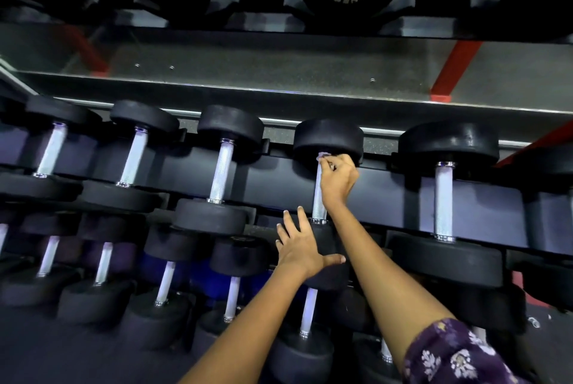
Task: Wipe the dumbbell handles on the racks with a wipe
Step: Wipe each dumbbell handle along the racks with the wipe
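Dark tiered rack [279, 179]; black dumbbells [221, 166] resting in rows.

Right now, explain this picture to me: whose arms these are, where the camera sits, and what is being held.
There is no machine here. A person wears one camera on the head, looking down at their own arms. In front is a rack of black dumbbells with silver handles. The right hand grips a pale wipe around the far end of one handle. The left hand lies with fingers spread on that dumbbell's near weight, holding nothing. More dumbbells sit on shelves above and below.
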